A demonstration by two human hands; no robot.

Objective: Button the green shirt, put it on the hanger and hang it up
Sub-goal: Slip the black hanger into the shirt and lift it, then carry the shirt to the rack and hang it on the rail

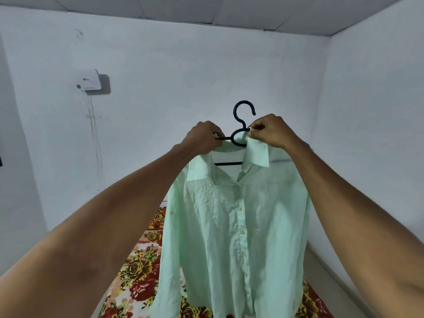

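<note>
Holding the hanger [238, 136] up, the left hand [203, 140] pinches its arm and the right hand [269, 134] pinches the collar. The green shirt [234, 237] hangs straight down below both hands; the hook sticks up between them.

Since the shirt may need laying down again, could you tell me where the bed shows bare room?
The floral bedspread shows open to the left of the green shirt; a narrow strip shows to its right. The hanger neck is crowded by the left hand and right hand.
</note>
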